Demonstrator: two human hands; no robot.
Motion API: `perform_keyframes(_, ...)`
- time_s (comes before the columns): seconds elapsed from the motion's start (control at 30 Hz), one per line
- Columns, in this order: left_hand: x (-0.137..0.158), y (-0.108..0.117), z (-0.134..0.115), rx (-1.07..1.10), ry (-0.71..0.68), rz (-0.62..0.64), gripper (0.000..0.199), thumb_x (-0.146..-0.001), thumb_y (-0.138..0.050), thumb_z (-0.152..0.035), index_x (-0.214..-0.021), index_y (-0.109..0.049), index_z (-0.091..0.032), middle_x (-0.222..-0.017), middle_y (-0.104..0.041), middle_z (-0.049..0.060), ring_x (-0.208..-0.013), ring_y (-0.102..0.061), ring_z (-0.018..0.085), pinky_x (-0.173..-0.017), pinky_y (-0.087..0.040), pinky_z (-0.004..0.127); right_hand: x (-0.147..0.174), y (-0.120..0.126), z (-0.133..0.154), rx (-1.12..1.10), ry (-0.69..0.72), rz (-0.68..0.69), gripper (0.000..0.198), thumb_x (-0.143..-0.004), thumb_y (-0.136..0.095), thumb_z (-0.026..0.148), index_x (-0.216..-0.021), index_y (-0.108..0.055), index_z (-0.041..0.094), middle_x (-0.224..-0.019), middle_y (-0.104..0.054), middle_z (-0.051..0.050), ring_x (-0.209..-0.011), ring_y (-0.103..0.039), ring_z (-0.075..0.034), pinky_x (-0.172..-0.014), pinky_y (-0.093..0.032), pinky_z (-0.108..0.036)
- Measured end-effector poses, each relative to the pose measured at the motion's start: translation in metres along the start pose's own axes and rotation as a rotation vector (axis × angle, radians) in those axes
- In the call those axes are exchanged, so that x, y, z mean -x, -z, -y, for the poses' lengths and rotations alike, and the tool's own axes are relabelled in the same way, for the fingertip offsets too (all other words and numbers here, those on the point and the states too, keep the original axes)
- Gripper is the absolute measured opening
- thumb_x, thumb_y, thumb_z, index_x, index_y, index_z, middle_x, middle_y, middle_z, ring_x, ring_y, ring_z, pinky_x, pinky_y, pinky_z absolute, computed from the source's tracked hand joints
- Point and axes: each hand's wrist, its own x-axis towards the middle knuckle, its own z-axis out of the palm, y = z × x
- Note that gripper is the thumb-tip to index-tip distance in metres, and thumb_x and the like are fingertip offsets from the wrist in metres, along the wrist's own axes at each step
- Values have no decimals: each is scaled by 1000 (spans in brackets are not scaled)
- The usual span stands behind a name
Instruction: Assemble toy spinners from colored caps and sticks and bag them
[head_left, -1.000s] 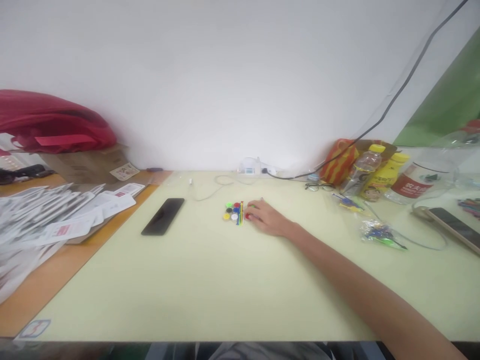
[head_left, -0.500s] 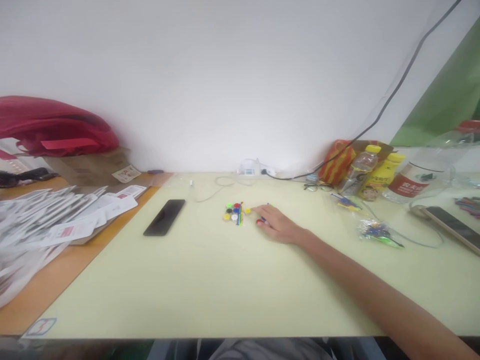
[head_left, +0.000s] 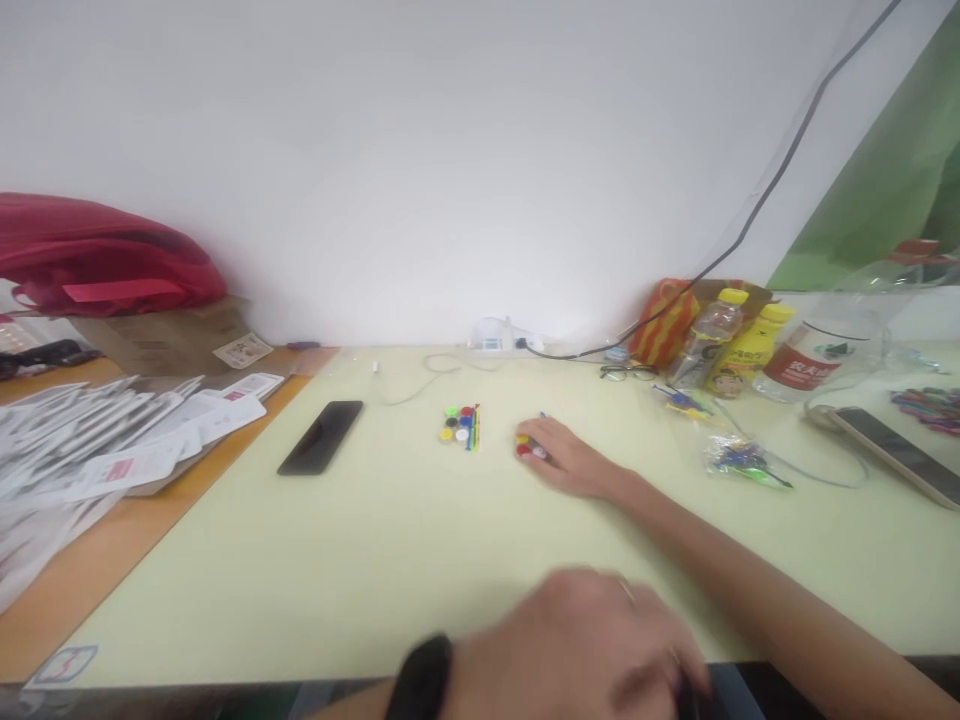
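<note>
My right hand (head_left: pixel 564 455) rests low over the pale tabletop. Its fingers curl around several small coloured discs (head_left: pixel 523 450), red, yellow and white ones showing at the fingertips; the palm hides the others. To its left lies a group of small round discs (head_left: pixel 463 435) in green, red, black, blue, yellow and white. Thin coloured sticks (head_left: pixel 474 428) stand in a row along that group's right side. At the bottom of the view, close to the camera, my left hand (head_left: pixel 585 640) is smeared by motion, with a black band on the wrist, and its fingers are unclear.
A black phone (head_left: pixel 321 438) lies left of the discs. White packets (head_left: pixel 135 440) are heaped at far left, by a cardboard box (head_left: pixel 165 335). Bottles (head_left: pixel 716 330), glasses (head_left: pixel 628 372), plastic-bagged pieces (head_left: pixel 742 460) and another phone (head_left: pixel 896 450) are on the right.
My left hand has come into view at the bottom. My right hand has drawn the yellow disc rightward, away from the group with the sticks, and its forefinger has curled in.
</note>
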Motion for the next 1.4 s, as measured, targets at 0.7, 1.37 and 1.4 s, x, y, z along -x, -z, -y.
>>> perform_keyframes(0.7,-5,123,73,-836,68,-281,56,-98,-59,-42,-152,-45,-36,-164,-38,6,-143,-41,31,-119,-33,54,49,42,-12,-192,-258,64,53,-85,-74,46,-133,-62,27,-108,-67,-7,-94,-63,-24,-86,-56,-41)
perform_keyframes(1.37,-7,124,66,-703,45,-460,29,-98,-58,-34,-126,-59,-26,-130,-59,8,-122,-56,25,-108,-45,43,42,50,-25,-208,-371,-210,17,-89,-59,30,-93,-74,21,-92,-77,-7,-83,-70,-23,-76,-59,-37)
perform_keyframes(1.4,-8,125,67,-687,64,-480,25,-98,-58,-34,-122,-60,-25,-124,-61,7,-114,-59,24,-103,-48,41,42,51,-24,-217,-374,-225,17,-89,-59,31,-92,-74,22,-92,-77,-7,-84,-71,-23,-77,-59,-38)
